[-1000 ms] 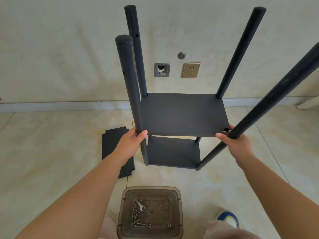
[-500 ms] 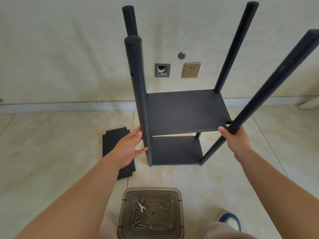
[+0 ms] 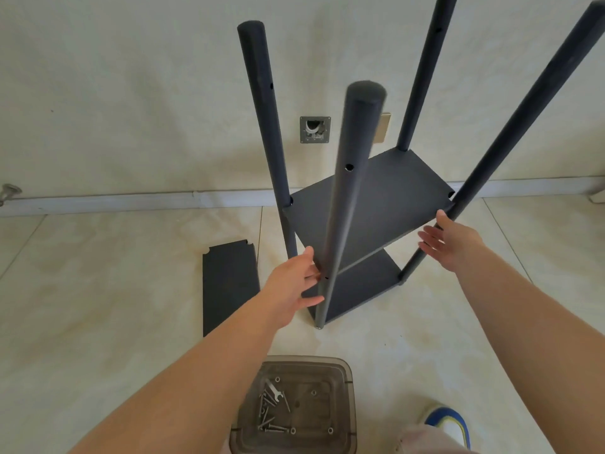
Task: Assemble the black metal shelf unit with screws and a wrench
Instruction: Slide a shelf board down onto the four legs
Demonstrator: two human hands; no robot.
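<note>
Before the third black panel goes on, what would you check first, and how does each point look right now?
1. Two shelves sit between the posts of the shelf unit: ok.
2. Loose shelf panel lies flat on the floor, within reach: ok.
3. Wrench and screws in the plastic box: ok.
4. Left hand steadies the near post: ok.
5. Right hand grips a post: not ok, fingers straight.
6. Shelf screws tight: cannot tell.
</note>
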